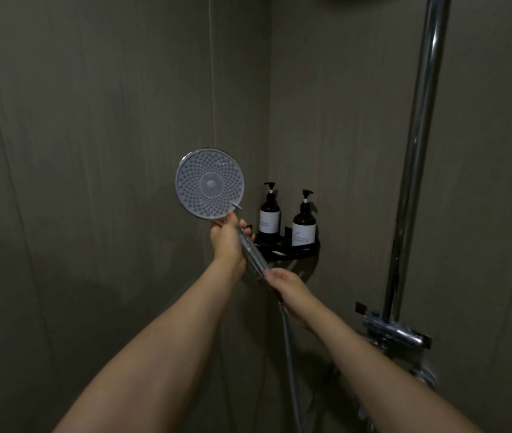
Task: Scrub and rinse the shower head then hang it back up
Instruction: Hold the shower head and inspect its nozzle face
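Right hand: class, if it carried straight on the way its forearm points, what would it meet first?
The right hand points up and leftward along the handle of the shower head, so it would probably meet the left hand first, gripping that handle higher up. Depth is hard to judge here.

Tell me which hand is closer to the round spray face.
Left. The left hand grips the handle right under the spray face; the right hand holds the handle's lower end.
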`<state>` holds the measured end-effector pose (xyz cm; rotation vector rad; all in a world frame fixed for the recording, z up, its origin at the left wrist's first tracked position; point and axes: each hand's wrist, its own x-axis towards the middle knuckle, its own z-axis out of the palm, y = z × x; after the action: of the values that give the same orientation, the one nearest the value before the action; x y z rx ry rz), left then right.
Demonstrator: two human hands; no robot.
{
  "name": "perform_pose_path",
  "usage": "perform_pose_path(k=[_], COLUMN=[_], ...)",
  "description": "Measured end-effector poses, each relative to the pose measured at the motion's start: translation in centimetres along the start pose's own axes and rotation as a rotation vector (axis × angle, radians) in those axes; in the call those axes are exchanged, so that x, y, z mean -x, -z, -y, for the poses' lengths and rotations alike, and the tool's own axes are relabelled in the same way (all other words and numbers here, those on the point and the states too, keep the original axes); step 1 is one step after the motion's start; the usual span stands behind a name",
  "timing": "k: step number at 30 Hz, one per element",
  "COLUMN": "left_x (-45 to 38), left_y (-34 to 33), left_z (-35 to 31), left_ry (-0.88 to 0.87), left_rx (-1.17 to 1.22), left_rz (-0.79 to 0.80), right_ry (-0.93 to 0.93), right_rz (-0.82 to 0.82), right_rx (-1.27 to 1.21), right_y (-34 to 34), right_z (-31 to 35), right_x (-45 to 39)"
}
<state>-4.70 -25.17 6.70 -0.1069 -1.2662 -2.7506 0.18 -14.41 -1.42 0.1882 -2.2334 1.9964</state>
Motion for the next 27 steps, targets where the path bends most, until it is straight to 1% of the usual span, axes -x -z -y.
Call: perform_pose_path(k=[3, 5, 8, 12, 14, 17, 19, 20, 24, 27], left_x=[0.0, 0.1, 0.1, 0.0, -0.1, -0.2, -0.2, -0.2, -0.4, -0.5], left_y=[0.0, -0.1, -0.3, 0.0, 0.1, 0.3, 0.4, 0.4, 0.6, 0.7], left_z=[0.0, 0.0, 0.0, 0.0, -0.1, -0.1, 0.0, 0.0, 0.1, 0.1], left_ry=[-0.005, -0.016, -0.031, -0.025, -0.021, -0.018, -0.023, -0.027, -0.022, -0.018], left_rx=[-0.009, -0.007, -0.014, -0.018, -0.021, -0.038, -0.036, -0.031, -0.005, -0.020], left_rz=[0.009, 0.004, -0.004, -0.003, -0.004, 0.010, 0.006, 0.000, -0.004, -0.005], right_ry=[0.022, 0.036, 0.007, 0.026, 0.025, -0.047, -0.008, 0.013, 0.087, 0.105], right_rz=[0.014, -0.015, -0.058, -0.038, -0.057, -0.047, -0.001, -0.008, -0.079, -0.075], right_rx=[0.072, 0.056, 0.008, 0.139, 0.116, 0.039, 0.118, 0.131, 0.071, 0.034], right_y=[0.1, 0.1, -0.2, -0.4, -0.5, -0.8, -0.7, -0.7, -1.0, -1.3], right_z=[0.0, -0.2, -0.3, -0.3, -0.5, -0.5, -0.5, -0.5, -0.6, -0.7], right_x=[-0.2, -0.3, -0.5, -0.6, -0.7, -0.7, -0.7, -0.7, -0.7, -0.6])
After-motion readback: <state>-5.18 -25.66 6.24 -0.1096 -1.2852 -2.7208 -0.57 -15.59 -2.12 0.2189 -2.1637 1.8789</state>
